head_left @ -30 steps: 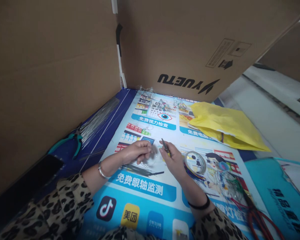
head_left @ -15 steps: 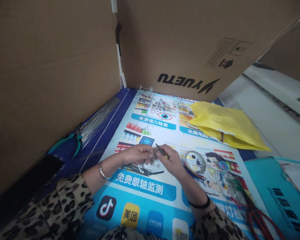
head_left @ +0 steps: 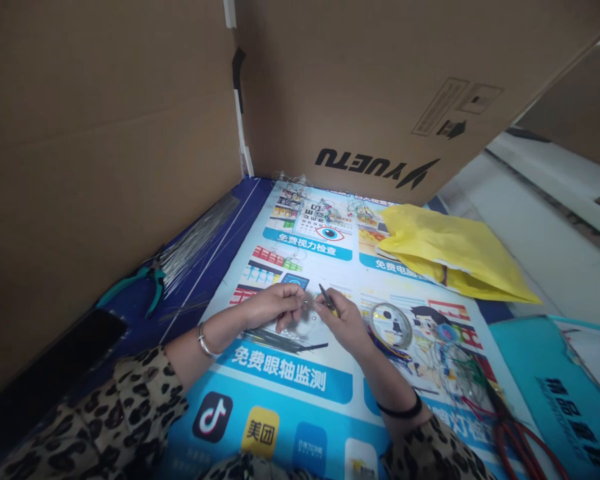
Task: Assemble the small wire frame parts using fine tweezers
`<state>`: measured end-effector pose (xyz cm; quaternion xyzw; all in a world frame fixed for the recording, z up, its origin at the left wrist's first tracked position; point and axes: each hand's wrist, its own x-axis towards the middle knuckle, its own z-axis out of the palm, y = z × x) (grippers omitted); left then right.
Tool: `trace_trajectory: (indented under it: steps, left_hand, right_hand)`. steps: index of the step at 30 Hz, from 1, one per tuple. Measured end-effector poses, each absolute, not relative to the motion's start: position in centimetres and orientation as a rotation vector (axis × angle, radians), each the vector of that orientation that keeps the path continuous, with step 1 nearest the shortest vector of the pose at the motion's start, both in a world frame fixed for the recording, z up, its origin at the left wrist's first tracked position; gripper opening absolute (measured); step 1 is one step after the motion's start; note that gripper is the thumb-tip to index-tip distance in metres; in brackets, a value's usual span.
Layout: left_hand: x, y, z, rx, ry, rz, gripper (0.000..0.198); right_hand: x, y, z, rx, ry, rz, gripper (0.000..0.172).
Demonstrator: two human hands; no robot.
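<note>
Pinched fingers of my left hand [head_left: 281,308] hold a thin, barely visible beaded wire, with a tiny shiny bit at the fingertips. Close beside it, my right hand [head_left: 343,323] is closed around a small dark pointed tool with a yellow-and-black grip [head_left: 329,300], its tip pointing up and away. The right thumb and fingertip also meet near the wire. Faint clear beads show just below, between the hands. Under the left hand, a bundle of dark thin strips [head_left: 285,341] lies on the printed poster [head_left: 330,277].
Cardboard walls [head_left: 105,100] stand at the left and back. Teal-handled pliers [head_left: 153,287] and thin wires [head_left: 195,243] lie left. To the right are a tape roll [head_left: 390,325], tangled coloured wires [head_left: 455,367], red-handled scissors [head_left: 513,427] and a yellow bag [head_left: 460,247]. Beaded wire pieces [head_left: 325,208] lie behind.
The pointed tool has tilted more upright in my right hand. My left fingers have shifted slightly, and the beads that hung under them are now harder to see.
</note>
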<state>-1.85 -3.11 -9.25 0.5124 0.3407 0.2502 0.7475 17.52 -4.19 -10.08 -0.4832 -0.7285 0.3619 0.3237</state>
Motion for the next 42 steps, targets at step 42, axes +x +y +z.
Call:
trace_trajectory:
  steps: [42]
  left_hand:
    - [-1.4,-2.9,-10.7,1.042,0.719,0.710,0.023]
  right_hand:
    - [17.3,-4.5,-10.0,-1.108,-2.003,0.895,0.020]
